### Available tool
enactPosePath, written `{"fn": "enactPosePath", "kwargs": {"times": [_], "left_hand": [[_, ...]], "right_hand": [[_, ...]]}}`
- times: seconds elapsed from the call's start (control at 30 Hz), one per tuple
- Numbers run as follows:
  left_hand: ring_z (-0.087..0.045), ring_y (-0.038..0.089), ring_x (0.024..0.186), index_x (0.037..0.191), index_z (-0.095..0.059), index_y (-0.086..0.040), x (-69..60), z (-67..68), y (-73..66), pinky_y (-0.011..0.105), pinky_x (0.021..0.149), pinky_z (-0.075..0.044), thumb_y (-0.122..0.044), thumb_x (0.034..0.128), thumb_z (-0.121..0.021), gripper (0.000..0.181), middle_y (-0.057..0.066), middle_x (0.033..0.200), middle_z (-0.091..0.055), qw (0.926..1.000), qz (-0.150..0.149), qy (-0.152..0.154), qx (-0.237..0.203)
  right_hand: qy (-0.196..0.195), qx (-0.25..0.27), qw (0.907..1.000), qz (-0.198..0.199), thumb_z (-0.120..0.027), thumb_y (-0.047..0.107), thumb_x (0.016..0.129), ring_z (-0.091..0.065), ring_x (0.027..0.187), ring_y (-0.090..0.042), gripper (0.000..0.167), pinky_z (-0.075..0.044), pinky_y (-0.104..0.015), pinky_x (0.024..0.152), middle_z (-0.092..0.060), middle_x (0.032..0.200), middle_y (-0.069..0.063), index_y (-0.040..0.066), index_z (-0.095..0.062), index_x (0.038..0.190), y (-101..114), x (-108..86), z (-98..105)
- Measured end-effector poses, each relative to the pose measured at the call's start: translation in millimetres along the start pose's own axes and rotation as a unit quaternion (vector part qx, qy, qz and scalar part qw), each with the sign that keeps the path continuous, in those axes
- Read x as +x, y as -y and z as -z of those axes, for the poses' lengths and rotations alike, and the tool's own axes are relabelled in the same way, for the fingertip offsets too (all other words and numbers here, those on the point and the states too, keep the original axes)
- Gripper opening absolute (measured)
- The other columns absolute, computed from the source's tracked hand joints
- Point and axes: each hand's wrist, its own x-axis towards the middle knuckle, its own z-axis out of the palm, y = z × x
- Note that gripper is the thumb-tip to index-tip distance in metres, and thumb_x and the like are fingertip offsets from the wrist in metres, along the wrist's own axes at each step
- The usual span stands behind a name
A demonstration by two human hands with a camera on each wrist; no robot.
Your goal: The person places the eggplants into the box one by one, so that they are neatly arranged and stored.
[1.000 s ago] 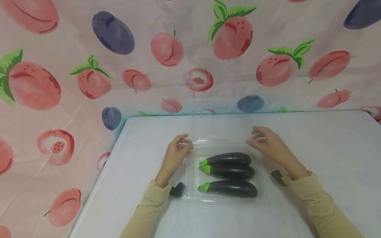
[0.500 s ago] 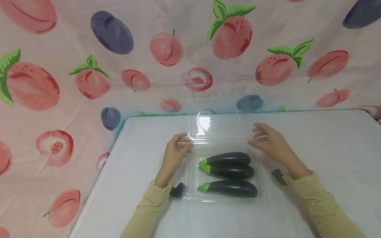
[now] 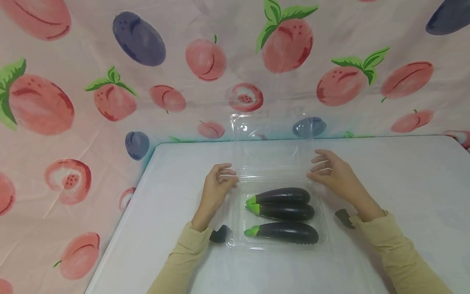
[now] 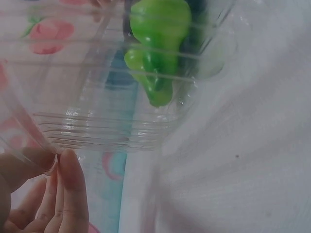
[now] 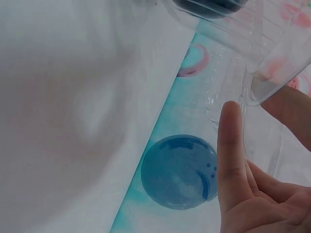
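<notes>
Three dark eggplants (image 3: pixel 286 212) with green stems lie side by side in the clear plastic container (image 3: pixel 239 246). Its hinged lid (image 3: pixel 269 157) stands raised behind the base, tilted back. At the back left corner near the hinge, my left hand (image 3: pixel 217 184) pinches the container's edge; the left wrist view shows thumb and index finger (image 4: pixel 72 170) meeting on the thin plastic. On the opposite side, my right hand (image 3: pixel 335 176) pinches the back right corner, its thumb partly behind clear plastic and its index finger (image 5: pixel 231 141) against the edge in the right wrist view.
A white table (image 3: pixel 396 179) bears the container. Behind and to the left hangs a cloth (image 3: pixel 176 49) printed with peaches and plums. Dark wrist-worn pieces, such as the left one (image 3: pixel 219 234), stick out beside both cuffs.
The lid has swung upward, so its far edge now stands above the table's back edge in the head view. My right hand has shifted slightly up; the eggplants have stayed put.
</notes>
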Motion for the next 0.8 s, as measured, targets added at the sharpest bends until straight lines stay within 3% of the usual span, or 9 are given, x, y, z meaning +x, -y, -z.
{"fn": "enactPosePath", "kwargs": {"times": [0.07,0.17,0.3,0.6,0.7,0.8], "left_hand": [[-0.068,0.017,0.089,0.133,-0.052,0.003,0.2,0.1,0.8,0.033,0.079,-0.060,0.001,0.0895,-0.067,0.046,0.021,0.116,-0.064,1.0000,-0.003,0.000,-0.002],[-0.067,0.015,0.087,0.131,-0.051,0.005,0.0,0.2,0.7,0.035,0.079,-0.061,0.003,0.0892,-0.067,0.045,0.024,0.116,-0.063,0.9999,-0.009,0.001,-0.009],[-0.066,0.013,0.085,0.130,-0.051,0.006,-0.5,0.5,-0.2,0.033,0.077,-0.061,0.005,0.0889,-0.066,0.044,0.026,0.116,-0.062,0.9998,-0.012,0.003,-0.015],[-0.067,0.012,0.085,0.129,-0.050,0.007,0.2,1.2,1.4,0.030,0.076,-0.060,0.004,0.0893,-0.067,0.043,0.023,0.116,-0.062,0.9998,-0.018,0.005,-0.012],[-0.066,0.011,0.084,0.127,-0.051,0.007,0.6,1.1,2.4,0.031,0.075,-0.061,0.004,0.0892,-0.067,0.041,0.023,0.114,-0.063,0.9995,-0.022,0.004,-0.021],[-0.066,0.009,0.082,0.123,-0.051,0.007,1.2,0.8,3.2,0.031,0.075,-0.061,0.005,0.0887,-0.067,0.038,0.025,0.114,-0.063,0.9992,-0.027,0.003,-0.029]], "right_hand": [[-0.005,0.005,0.9999,0.008,-0.076,0.012,0.088,-0.066,0.105,-0.038,0.074,-0.057,-0.046,0.089,-0.058,0.126,-0.026,-0.004,-0.034,0.147,-0.4,0.2,-0.3],[-0.011,0.016,0.9996,0.021,-0.077,0.011,0.087,-0.066,0.103,-0.038,0.074,-0.058,-0.027,0.084,-0.058,0.123,-0.027,-0.004,-0.035,0.146,-1.1,0.2,-0.9],[-0.015,0.024,0.9993,0.026,-0.077,0.010,0.087,-0.066,0.101,-0.038,0.072,-0.050,-0.008,0.077,-0.058,0.122,-0.026,-0.004,-0.036,0.145,-0.8,-0.7,-1.2],[-0.018,0.027,0.9990,0.031,-0.076,0.008,0.087,-0.066,0.099,-0.037,0.069,-0.050,-0.007,0.073,-0.057,0.121,-0.026,-0.004,-0.036,0.142,-1.9,-0.6,-1.9],[-0.021,0.031,0.9986,0.036,-0.076,0.007,0.087,-0.067,0.097,-0.029,0.067,-0.051,-0.009,0.072,-0.057,0.120,-0.025,-0.004,-0.037,0.140,-2.5,-0.7,-1.8],[-0.028,0.033,0.9980,0.045,-0.074,0.004,0.087,-0.065,0.095,-0.014,0.060,-0.051,-0.008,0.075,-0.058,0.118,-0.024,-0.005,-0.040,0.136,-4.2,-0.8,-1.8]]}}
